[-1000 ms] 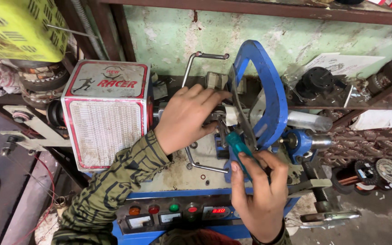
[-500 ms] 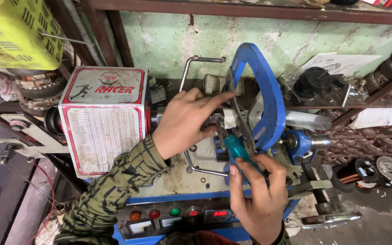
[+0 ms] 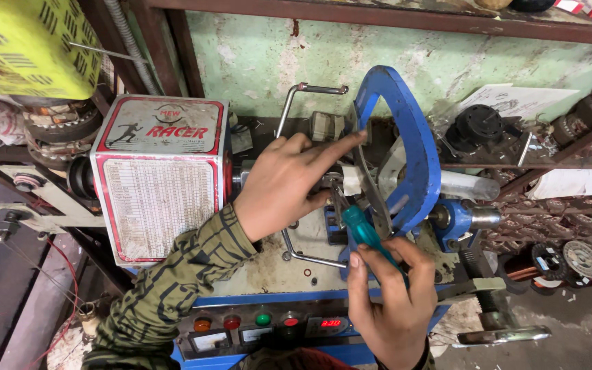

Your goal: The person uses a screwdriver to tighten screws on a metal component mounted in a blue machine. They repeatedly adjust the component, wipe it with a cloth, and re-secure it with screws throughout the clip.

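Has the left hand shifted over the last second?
Barely. The left hand stays over the parts beside the blue arch, right of the red-and-white metal box; its index finger now stretches out toward the arch.

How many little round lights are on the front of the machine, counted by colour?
Orange lights: 1
Red lights: 2
Green lights: 1
Total: 4, on the blue control panel below the right hand holding the teal-handled screwdriver.
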